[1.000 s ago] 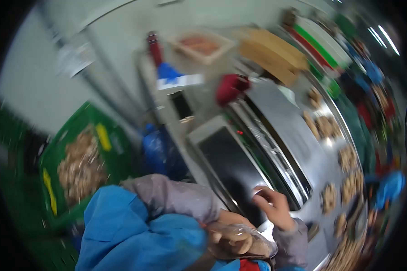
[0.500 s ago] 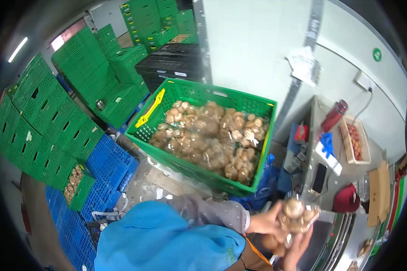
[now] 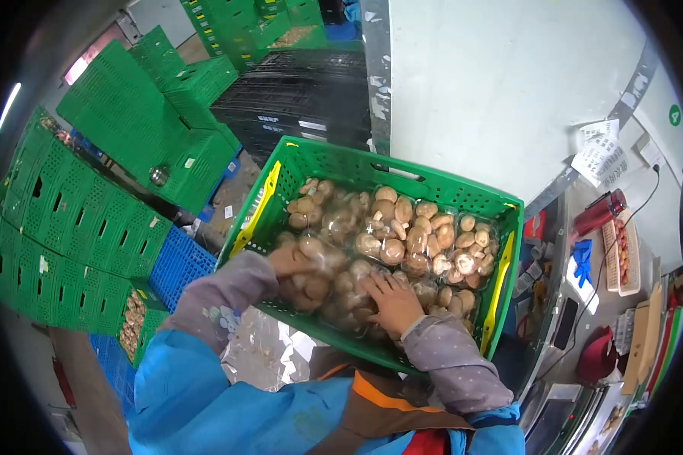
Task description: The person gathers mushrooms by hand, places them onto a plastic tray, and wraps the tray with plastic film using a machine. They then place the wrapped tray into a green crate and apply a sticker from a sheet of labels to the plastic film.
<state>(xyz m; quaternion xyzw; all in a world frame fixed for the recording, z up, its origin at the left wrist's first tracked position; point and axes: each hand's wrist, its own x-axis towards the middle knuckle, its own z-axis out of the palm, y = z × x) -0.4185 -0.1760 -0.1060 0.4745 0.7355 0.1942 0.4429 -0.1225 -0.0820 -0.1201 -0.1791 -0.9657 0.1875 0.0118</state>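
The left hand (image 3: 288,260) touches a blurred mushroom pack (image 3: 322,255) at the green crate's (image 3: 322,334) 9 o'clock; whether it grasps the pack, I cannot tell. The right hand (image 3: 394,303), unclenched with fingers spread, lies on other clear packs (image 3: 349,299) near 6 o'clock. More packs fill the crate around both hands. Beyond it, black crates (image 3: 292,95) stand at 11 o'clock, stacked green crates (image 3: 72,235) at 9, and a red flask (image 3: 598,214) at 3.
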